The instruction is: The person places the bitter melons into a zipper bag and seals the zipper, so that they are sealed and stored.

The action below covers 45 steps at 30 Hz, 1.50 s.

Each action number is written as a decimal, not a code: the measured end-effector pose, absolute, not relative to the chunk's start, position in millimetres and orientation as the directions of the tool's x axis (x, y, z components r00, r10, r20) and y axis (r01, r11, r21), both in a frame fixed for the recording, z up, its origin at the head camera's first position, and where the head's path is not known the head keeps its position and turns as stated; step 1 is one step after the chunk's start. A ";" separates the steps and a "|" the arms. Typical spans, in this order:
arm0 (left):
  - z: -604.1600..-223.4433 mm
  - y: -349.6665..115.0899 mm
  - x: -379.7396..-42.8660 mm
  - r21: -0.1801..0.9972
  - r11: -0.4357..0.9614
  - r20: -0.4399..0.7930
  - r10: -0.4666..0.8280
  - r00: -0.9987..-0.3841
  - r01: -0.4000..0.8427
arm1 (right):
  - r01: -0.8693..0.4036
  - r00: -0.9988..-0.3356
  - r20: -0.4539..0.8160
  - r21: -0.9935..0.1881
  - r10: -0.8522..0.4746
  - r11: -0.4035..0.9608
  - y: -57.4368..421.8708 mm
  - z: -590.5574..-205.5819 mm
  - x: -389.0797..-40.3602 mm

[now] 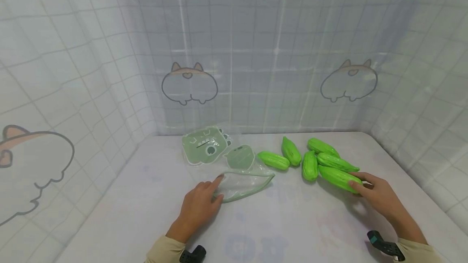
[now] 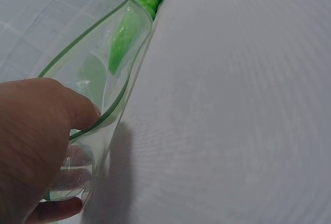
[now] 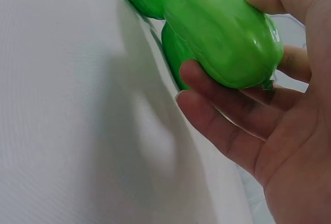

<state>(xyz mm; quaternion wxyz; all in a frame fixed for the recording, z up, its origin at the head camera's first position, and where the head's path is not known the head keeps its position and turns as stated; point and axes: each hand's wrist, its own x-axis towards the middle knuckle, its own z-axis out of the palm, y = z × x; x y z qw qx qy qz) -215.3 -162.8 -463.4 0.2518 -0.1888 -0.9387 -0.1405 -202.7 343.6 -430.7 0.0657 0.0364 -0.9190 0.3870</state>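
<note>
A clear plastic bag with a green-edged mouth and green cartoon prints (image 1: pixel 241 190) lies on the table, its mouth held open toward me. My left hand (image 1: pixel 199 206) pinches one side of that mouth; in the left wrist view the thumb is at the green rim, with fingers visible through the plastic. My right hand (image 1: pixel 380 198) grips the near end of a bright green, lightly ridged gourd (image 3: pixel 222 32), thumb on one side and fingers on the other. Against it lies another gourd (image 1: pixel 334 161), and several more, such as this gourd (image 1: pixel 291 151), are spread behind.
The white table (image 1: pixel 278 226) meets a tiled-pattern wall covering (image 1: pixel 256 72) at the back, with more of it at both sides. A green cartoon-faced print (image 1: pixel 204 147) lies flat at the back left, beyond the bag's mouth.
</note>
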 end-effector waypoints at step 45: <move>-463.8 -163.0 -214.2 0.169 0.884 0.546 0.284 -0.788 0.436 | -0.279 -0.953 0.296 -0.794 -0.057 0.540 311.4 -432.1 -205.5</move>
